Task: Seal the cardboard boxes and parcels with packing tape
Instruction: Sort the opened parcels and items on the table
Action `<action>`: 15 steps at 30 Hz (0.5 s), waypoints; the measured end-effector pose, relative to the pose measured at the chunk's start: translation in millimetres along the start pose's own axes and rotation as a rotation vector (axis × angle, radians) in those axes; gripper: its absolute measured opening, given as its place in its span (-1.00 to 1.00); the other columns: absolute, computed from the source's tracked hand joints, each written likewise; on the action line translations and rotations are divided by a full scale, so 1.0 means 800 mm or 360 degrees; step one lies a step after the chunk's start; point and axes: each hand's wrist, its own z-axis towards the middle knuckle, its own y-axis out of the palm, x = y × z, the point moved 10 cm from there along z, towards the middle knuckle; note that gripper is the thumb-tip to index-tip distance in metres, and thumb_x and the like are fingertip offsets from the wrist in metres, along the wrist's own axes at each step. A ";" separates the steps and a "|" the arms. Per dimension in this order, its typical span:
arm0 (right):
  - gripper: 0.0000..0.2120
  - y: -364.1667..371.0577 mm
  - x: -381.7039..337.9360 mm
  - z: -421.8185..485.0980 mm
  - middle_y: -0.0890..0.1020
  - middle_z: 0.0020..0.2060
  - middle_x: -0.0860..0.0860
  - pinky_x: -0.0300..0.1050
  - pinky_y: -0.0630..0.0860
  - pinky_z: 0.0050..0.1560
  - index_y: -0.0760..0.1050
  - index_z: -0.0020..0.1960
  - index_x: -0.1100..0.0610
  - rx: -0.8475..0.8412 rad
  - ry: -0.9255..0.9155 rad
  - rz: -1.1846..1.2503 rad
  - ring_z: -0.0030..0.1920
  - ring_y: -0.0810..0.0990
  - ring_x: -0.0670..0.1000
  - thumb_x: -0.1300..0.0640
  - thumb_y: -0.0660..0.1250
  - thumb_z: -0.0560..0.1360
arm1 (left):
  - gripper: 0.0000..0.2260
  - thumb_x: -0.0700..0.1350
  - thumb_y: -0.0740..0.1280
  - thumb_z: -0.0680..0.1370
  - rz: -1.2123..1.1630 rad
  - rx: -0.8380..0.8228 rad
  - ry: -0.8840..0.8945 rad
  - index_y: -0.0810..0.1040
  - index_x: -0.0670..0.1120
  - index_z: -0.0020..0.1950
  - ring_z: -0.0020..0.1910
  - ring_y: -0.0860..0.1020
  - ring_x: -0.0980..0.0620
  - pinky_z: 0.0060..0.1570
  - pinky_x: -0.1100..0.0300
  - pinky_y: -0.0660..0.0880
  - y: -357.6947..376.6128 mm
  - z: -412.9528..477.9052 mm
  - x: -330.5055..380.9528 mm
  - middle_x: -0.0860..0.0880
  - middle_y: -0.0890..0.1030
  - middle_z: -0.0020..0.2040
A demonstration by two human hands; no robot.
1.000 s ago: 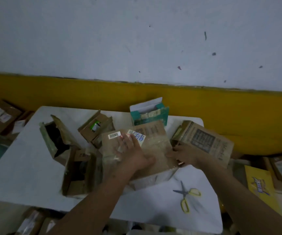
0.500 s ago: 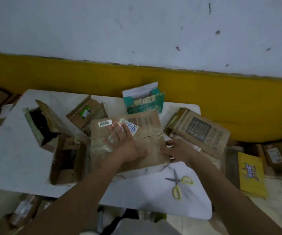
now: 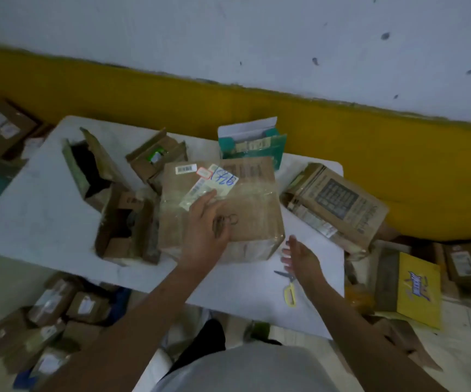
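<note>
A brown cardboard box point(image 3: 254, 210) with clear tape across its top and white labels with blue writing stands in the middle of the white table point(image 3: 39, 210). My left hand point(image 3: 204, 230) lies flat on the near part of its top, fingers spread. My right hand point(image 3: 299, 257) hovers open just off the box's near right corner, above the table, holding nothing. Yellow-handled scissors point(image 3: 289, 291) lie on the table under my right wrist. No tape roll is visible.
Open cardboard boxes point(image 3: 124, 224) crowd the table's left side. A teal box point(image 3: 252, 144) stands behind the middle one, and a printed carton point(image 3: 339, 205) lies at the right edge. More parcels point(image 3: 59, 304) and a yellow packet point(image 3: 419, 290) lie on the floor. A wall is behind.
My right hand let go of the box's right side and pulled back toward me, opening over the table. My left hand slid nearer along the top. The camera tilted and moved closer.
</note>
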 end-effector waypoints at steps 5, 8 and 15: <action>-0.91 0.026 0.121 -0.010 0.62 -0.33 0.08 -0.24 0.53 -0.42 0.55 -0.26 0.12 -0.0234 -0.0084 -0.0853 -0.36 0.64 0.08 0.23 0.30 0.40 | -0.90 -0.32 0.33 0.50 0.0121 0.0099 0.0141 0.56 -0.18 -0.02 -0.02 0.49 -0.08 0.00 0.12 0.43 0.012 -0.141 0.010 -0.12 0.51 0.00; -0.73 0.034 0.159 -0.027 0.45 -0.40 -0.03 -0.27 0.34 -0.47 0.37 -0.36 0.02 -0.0309 0.0114 -0.0900 -0.43 0.44 -0.08 0.23 0.22 0.49 | -0.92 -0.23 0.32 0.55 -0.0138 -0.0343 -0.0692 0.51 -0.07 -0.01 -0.10 0.54 0.02 -0.14 0.19 0.42 0.088 -0.221 -0.059 -0.01 0.53 -0.04; -0.61 0.005 0.233 -0.034 0.32 -0.45 -0.02 -0.09 0.27 -0.34 0.23 -0.42 0.07 -0.0217 0.0095 -0.1511 -0.41 0.32 -0.06 0.15 0.20 0.57 | -0.57 -0.02 0.51 0.46 -0.0713 -0.0985 -0.1943 0.53 -0.21 0.22 0.10 0.57 -0.07 -0.05 0.14 0.47 0.290 -0.357 -0.133 -0.12 0.60 0.17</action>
